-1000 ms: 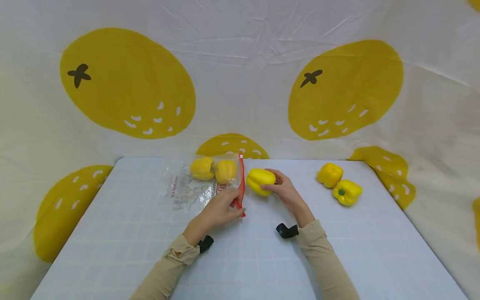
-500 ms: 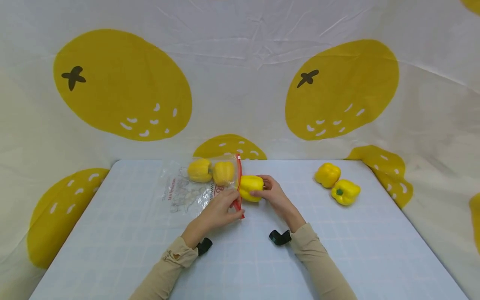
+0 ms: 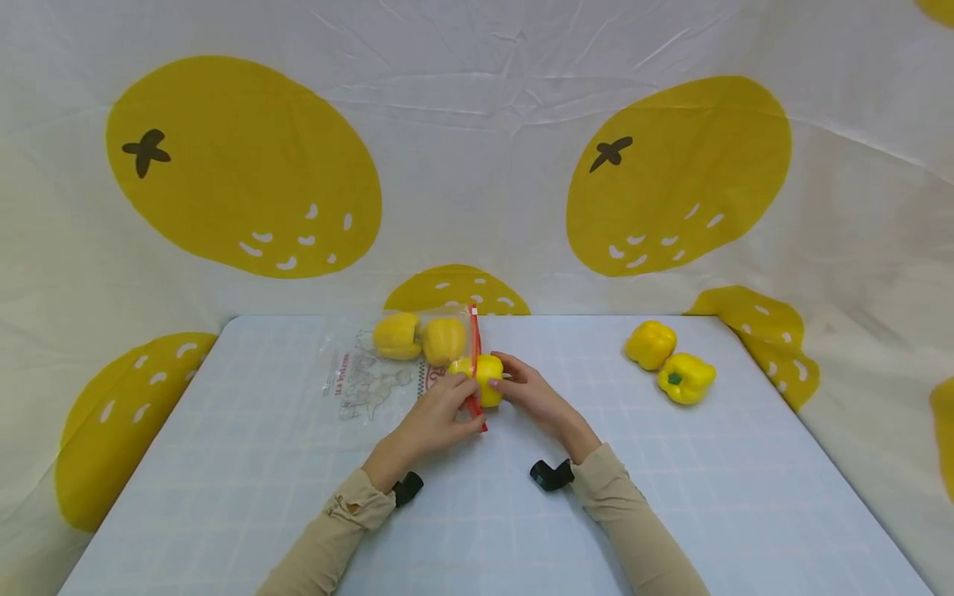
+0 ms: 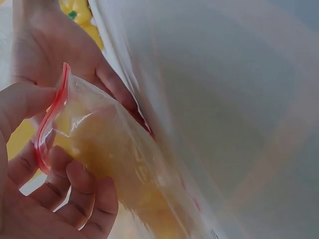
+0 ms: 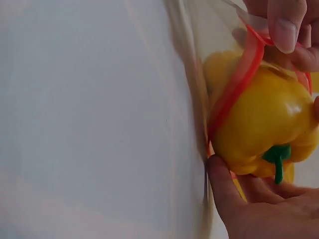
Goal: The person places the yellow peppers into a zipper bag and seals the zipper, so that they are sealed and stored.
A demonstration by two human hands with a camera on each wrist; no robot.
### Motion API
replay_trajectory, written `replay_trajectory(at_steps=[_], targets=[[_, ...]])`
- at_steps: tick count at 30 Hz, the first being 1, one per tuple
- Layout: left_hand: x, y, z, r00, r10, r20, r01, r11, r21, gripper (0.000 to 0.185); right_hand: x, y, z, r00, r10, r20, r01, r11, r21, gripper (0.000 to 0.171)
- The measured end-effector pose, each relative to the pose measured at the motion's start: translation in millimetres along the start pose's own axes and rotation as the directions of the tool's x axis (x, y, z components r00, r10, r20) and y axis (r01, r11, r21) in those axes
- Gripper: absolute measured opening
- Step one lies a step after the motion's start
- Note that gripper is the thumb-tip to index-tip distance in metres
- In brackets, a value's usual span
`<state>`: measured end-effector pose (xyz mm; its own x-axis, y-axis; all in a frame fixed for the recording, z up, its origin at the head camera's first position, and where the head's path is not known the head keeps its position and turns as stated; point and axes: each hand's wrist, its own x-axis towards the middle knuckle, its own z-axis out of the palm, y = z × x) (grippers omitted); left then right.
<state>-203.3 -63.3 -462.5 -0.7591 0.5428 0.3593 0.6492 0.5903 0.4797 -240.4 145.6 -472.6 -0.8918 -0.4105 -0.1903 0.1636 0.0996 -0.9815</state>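
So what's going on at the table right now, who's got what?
A person is putting yellow peppers into a clear zip bag with a red seal. The left hand pinches the bag's mouth open, while the right hand pushes a yellow pepper through the opening; it sits partway in, stem end out. Two peppers already lie inside the bag. Two more peppers wait on the table to the right.
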Motion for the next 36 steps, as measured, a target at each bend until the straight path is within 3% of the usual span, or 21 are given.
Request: replay_trajectory(at_steps=[6,12,19,28,36], targets=[[-0.1,-0.1,0.1,1.000,0.028,-0.007,-0.028,1.000,0.013,0.024,-1.3,1.0,2.6,1.000,0.006,-0.011,-0.006,1.000,0.001,0.053],[-1.4,1.5,-1.2,1.000,-0.006,0.013,0.006,1.000,-0.011,0.023,-2.9,0.3,-0.4,1.000,-0.004,-0.026,0.003,0.998,-0.059,0.050],[-1.2,1.9,-3.0,1.000,0.018,-0.013,-0.018,1.000,-0.006,0.021,-1.6,0.4,-3.8,0.999,-0.018,-0.051,0.018,1.000,0.001,0.042],[-0.4,0.2,-4.2,0.998,0.045,-0.035,-0.045,0.999,-0.009,0.021,1.0,8.3,-9.9,0.999,-0.052,0.011,0.051,0.996,0.079,0.036],[0.6,-0.2,-5.8,0.998,0.039,-0.040,-0.038,0.999,0.023,0.020,-0.1,9.7,-8.3,0.990,-0.055,0.132,0.053,0.998,0.018,0.045]])
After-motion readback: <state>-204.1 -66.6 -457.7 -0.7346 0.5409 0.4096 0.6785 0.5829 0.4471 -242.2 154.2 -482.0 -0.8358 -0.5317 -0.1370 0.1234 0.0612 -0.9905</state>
